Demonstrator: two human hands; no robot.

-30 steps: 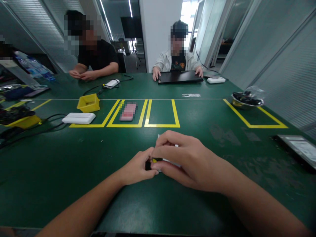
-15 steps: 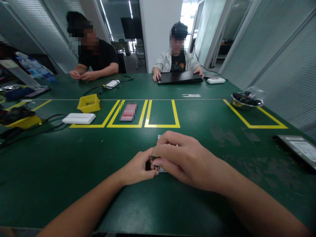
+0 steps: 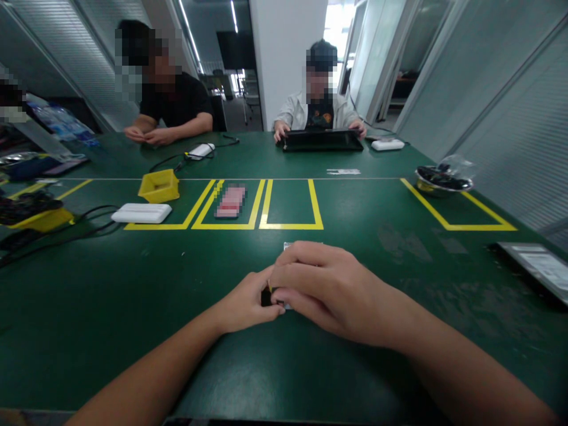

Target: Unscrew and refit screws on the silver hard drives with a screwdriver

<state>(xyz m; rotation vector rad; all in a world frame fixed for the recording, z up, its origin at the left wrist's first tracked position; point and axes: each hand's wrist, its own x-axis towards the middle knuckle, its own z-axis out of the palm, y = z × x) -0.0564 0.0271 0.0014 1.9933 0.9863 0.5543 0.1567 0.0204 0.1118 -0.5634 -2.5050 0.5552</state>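
Note:
In the middle of the near tabletop, a flat, light-coloured piece (image 3: 288, 245) lies mostly hidden under my hands. Only its far edge and a bit of its near edge show. My left hand (image 3: 248, 303) curls round its left side, thumb and fingers bent inward, with a dark gap between them. From the right, my right hand (image 3: 339, 290) reaches over the piece. Its thumb and fingers are pinched together close to my left fingertips. A tiny yellowish and dark bit shows at that pinch, too small to name.
The green table (image 3: 110, 302) carries yellow tape outlines. A pink phone-like item (image 3: 231, 201), white power bank-like block (image 3: 142, 213), yellow bin (image 3: 158, 186) and metal bowl (image 3: 444, 184) of dark parts lie beyond. At right is a labelled drive (image 3: 535, 269). A co-worker holds a black panel (image 3: 323, 141).
My right hand has shifted slightly left and lower, covering more of the light piece. My left hand stays in place. The co-worker opposite has tilted the black panel.

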